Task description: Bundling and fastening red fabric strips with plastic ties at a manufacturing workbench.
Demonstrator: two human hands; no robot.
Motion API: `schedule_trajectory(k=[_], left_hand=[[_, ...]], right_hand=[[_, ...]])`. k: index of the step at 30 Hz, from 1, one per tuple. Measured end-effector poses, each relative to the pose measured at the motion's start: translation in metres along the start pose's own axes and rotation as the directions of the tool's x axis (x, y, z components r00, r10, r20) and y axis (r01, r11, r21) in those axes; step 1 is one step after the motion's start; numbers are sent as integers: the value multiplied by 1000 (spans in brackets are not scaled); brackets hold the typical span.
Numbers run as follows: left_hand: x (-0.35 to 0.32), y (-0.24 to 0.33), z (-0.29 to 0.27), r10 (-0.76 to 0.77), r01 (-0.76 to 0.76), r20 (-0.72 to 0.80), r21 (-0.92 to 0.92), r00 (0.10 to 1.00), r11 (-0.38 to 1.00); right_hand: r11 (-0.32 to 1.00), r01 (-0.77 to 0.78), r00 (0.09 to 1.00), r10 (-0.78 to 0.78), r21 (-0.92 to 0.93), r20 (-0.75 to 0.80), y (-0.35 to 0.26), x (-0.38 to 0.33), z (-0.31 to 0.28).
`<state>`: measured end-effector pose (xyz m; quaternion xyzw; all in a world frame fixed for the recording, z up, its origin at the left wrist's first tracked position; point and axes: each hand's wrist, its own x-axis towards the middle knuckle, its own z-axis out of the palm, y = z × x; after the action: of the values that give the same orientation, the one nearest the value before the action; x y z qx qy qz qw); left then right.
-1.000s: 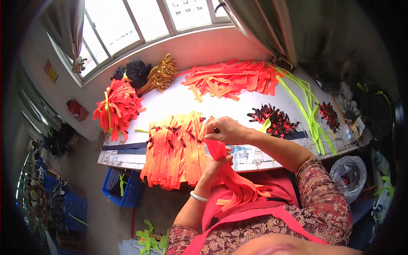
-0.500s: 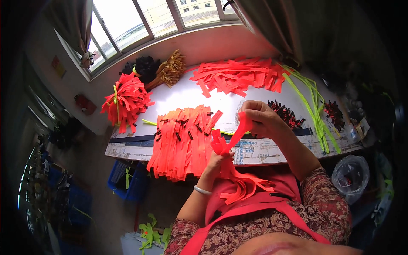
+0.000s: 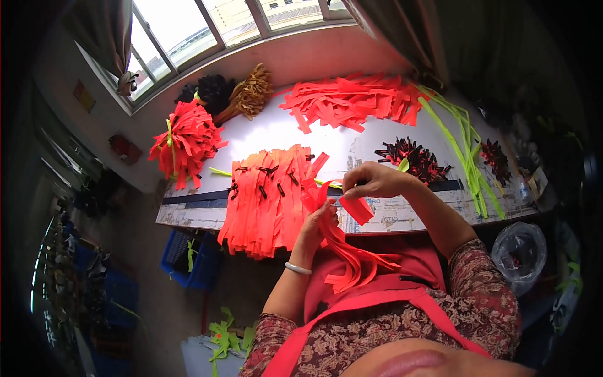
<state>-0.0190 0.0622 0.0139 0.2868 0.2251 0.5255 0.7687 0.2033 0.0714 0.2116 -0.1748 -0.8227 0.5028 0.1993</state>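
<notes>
My left hand (image 3: 319, 221) is closed around several red fabric strips (image 3: 349, 252), whose lower ends curl down over my red apron (image 3: 314, 292). To its right, my right hand (image 3: 377, 181) pinches the end of a red strip (image 3: 358, 210) that bends below the fingers. Beside my left hand, a flat layer of red strips (image 3: 267, 207) overhangs the table's front edge, with small dark pieces on its upper part. Just beyond my right hand lies a heap of small black-and-red pieces (image 3: 414, 162).
A loose pile of red strips (image 3: 352, 100) covers the back of the white table (image 3: 251, 135). Tied red (image 3: 182, 141), black and gold bundles stand at the left. Yellow-green strips (image 3: 461, 157) lie at the right. A blue basket (image 3: 182, 261) and clear plastic bag (image 3: 518, 254) are below.
My right hand has come down and toward me, drawing the strip's end lower. My left hand still grips the strips, and the whole view has shifted slightly.
</notes>
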Motion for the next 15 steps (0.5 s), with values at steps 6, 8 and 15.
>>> schedule_trajectory(k=[6, 8, 15], left_hand=[[-9, 8, -11, 20, -27, -84, -86, 996, 996], [-12, 9, -11, 20, -21, -25, -74, 999, 997], [-19, 8, 24, -9, 12, -112, 30, 994, 999]], right_hand=[[896, -199, 966, 112, 398, 232, 23, -10, 9], [897, -9, 962, -113, 443, 248, 22, -19, 8], [958, -167, 953, 97, -232, -288, 65, 21, 42]])
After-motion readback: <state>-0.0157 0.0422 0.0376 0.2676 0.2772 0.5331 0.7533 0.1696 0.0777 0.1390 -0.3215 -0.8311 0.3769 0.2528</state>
